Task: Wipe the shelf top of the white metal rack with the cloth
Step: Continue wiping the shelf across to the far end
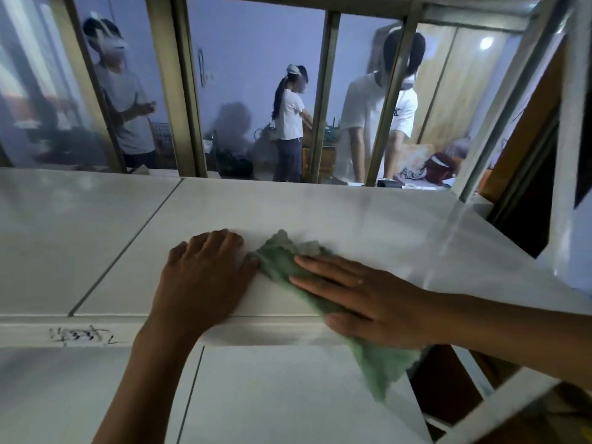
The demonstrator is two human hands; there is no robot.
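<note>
The white metal rack's shelf top (320, 213) spans the middle of the head view, split by a dark seam on the left. A green cloth (282, 261) lies on it near the front edge, one corner hanging down over the edge. My right hand (355, 296) presses flat on the cloth, fingers together and pointing left. My left hand (205, 277) rests palm down on the bare shelf just left of the cloth, its fingertips touching the cloth's edge.
A lower white shelf (288, 395) lies beneath the front rail, which bears dark scribbles (83, 336). A rack upright (563, 155) rises at the right. Behind a window with metal bars (189, 91), three people stand in another room.
</note>
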